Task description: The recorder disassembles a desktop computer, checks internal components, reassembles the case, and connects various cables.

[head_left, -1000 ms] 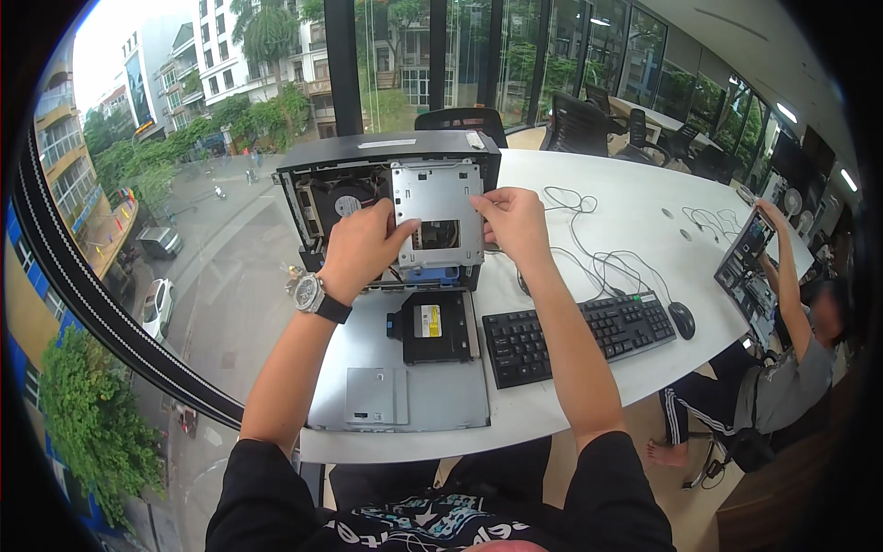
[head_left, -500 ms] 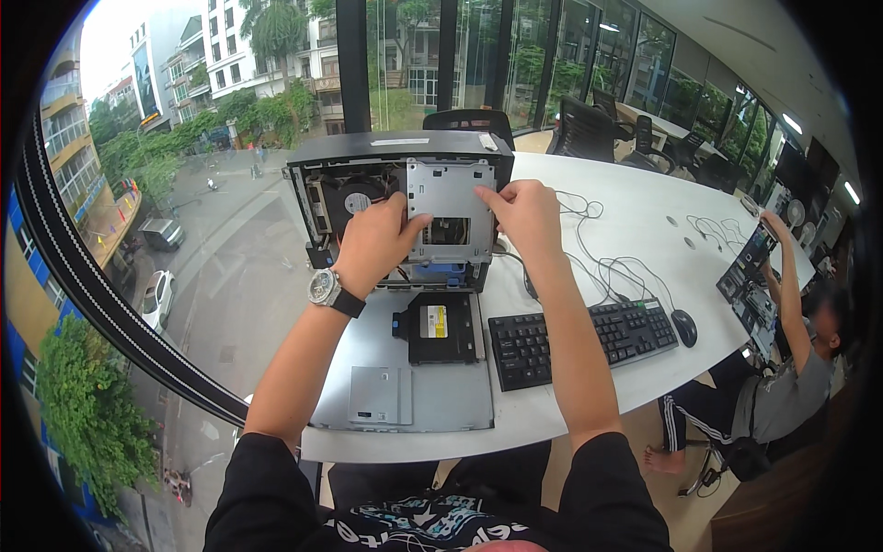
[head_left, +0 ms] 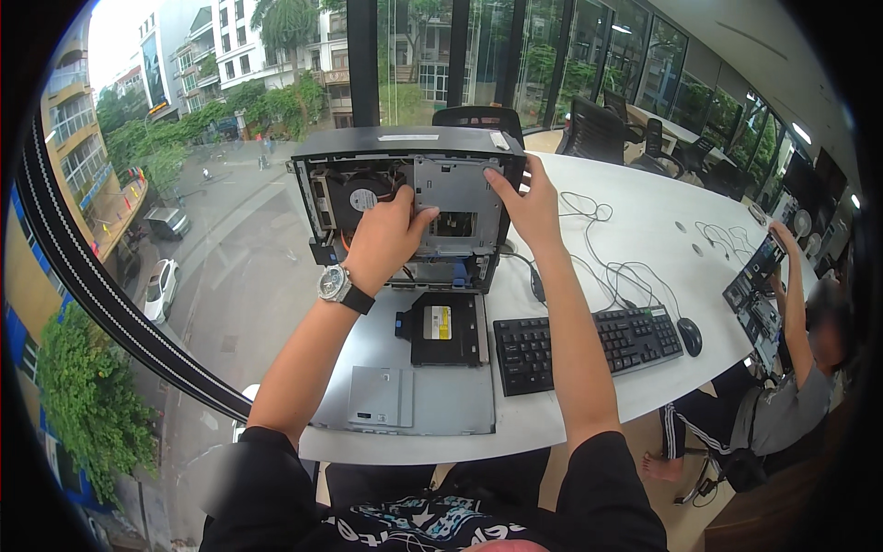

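Observation:
An opened black desktop computer case [head_left: 405, 140] stands on the table, its inner parts facing me. A grey metal drive bracket [head_left: 451, 189] with a square cutout covers the right part of its opening. My left hand [head_left: 394, 235] grips the bracket's left edge between thumb and curled fingers. With its thumb pressed on the bracket's upper right, my right hand [head_left: 529, 210] wraps its fingers round the right side of the case; some fingertips are hidden there. Left of the bracket, a round fan [head_left: 362, 196] shows inside.
A metal side panel [head_left: 441, 405] lies in front of the case, with a black optical drive [head_left: 446, 329] on it. A keyboard [head_left: 589, 348], a mouse [head_left: 689, 337] and loose cables [head_left: 612, 271] are to the right. Another person [head_left: 782, 396] handles a computer part at far right.
My right index finger has left the bracket and spread away from the thumb toward the case's right side. My left hand keeps its grip on the bracket. The view has shifted slightly.

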`<state>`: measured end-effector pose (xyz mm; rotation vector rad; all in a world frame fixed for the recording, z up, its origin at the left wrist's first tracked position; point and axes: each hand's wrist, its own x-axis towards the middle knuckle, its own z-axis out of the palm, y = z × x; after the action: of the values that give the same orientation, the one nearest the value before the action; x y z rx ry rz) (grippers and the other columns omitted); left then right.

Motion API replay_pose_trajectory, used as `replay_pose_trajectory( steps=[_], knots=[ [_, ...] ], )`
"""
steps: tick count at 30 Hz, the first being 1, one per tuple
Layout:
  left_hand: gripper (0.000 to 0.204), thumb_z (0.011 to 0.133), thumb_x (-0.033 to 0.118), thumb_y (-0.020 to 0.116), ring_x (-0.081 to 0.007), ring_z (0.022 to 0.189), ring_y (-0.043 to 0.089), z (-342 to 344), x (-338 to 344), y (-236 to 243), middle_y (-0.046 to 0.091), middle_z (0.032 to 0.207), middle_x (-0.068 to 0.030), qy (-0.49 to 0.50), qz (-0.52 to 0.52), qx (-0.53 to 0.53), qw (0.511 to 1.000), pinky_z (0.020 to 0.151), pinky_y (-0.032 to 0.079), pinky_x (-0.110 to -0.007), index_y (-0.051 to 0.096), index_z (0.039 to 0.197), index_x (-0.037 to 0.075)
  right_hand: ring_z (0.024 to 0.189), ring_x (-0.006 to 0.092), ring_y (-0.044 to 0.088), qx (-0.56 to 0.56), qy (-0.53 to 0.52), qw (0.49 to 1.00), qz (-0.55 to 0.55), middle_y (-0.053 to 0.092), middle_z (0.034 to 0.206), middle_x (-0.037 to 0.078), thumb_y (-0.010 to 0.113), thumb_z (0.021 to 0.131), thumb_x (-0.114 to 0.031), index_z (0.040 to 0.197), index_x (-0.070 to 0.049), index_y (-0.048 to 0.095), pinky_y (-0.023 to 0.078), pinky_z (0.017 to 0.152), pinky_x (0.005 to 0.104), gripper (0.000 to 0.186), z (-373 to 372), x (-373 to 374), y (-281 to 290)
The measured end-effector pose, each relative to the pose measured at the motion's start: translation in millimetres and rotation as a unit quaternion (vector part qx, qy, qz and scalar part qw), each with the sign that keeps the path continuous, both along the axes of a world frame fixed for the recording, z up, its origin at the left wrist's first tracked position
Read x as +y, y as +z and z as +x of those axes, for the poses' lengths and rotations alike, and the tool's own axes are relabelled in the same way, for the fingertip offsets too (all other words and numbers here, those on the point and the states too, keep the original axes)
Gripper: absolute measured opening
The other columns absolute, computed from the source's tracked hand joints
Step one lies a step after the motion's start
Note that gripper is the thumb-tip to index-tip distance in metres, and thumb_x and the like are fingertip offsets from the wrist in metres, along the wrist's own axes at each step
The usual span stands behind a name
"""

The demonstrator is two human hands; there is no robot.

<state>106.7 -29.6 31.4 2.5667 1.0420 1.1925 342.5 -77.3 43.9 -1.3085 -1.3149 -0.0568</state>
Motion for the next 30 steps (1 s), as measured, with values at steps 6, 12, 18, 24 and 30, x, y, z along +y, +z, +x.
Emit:
replay_pose_trajectory(
  steps=[6,12,18,24,30],
  knots=[
    [0.037,0.098,0.034,0.069,-0.0411,0.073,0.069,2,3,0,0.069,0.079,-0.0208,-0.003,-0.013,-0.013,1.0,0.065,0.053,-0.046,0.056,0.095,0.0,0.111,0.0282,0.068,0.106,0.073,0.992,-0.007,0.07,0.119,0.021,0.073,0.093,-0.049,0.13,0.003,0.058,0.052,0.093,0.0361,0.065,-7,11,-15],
    [0.039,0.098,0.036,0.069,-0.0397,0.072,0.068,0,2,2,0.068,0.078,-0.0197,-0.004,-0.027,-0.008,1.0,0.065,0.053,-0.045,0.056,0.092,-0.001,0.105,0.0245,0.066,0.16,0.114,0.981,-0.005,0.07,0.116,0.018,0.072,0.094,-0.049,0.125,0.003,0.061,0.05,0.094,0.0341,0.062,-9,15,-19],
    [0.041,0.099,0.038,0.068,-0.0394,0.074,0.068,0,3,3,0.067,0.079,-0.0195,-0.001,-0.006,0.011,1.0,0.066,0.052,-0.045,0.056,0.093,-0.001,0.109,0.0223,0.062,0.239,0.172,0.955,-0.02,0.067,0.117,0.015,0.075,0.092,-0.047,0.125,0.002,0.062,0.047,0.097,0.0332,0.06,-4,24,-26],
    [0.04,0.1,0.036,0.066,-0.0444,0.075,0.067,3,4,1,0.067,0.08,-0.0234,-0.006,-0.018,-0.001,1.0,0.066,0.052,-0.05,0.054,0.094,-0.001,0.117,0.0231,0.059,0.262,0.219,0.94,-0.013,0.063,0.127,0.015,0.078,0.09,-0.044,0.135,0.002,0.055,0.045,0.103,0.0349,0.068,0,29,-44],
    [0.039,0.1,0.035,0.066,-0.0422,0.073,0.066,5,5,-5,0.066,0.079,-0.0204,0.002,0.008,-0.005,1.0,0.065,0.05,-0.048,0.053,0.095,-0.002,0.122,0.0242,0.058,0.183,0.25,0.95,-0.035,0.061,0.131,0.015,0.086,0.084,-0.034,0.142,0.001,0.047,0.045,0.107,0.0373,0.078,9,27,-64]
  ],
)
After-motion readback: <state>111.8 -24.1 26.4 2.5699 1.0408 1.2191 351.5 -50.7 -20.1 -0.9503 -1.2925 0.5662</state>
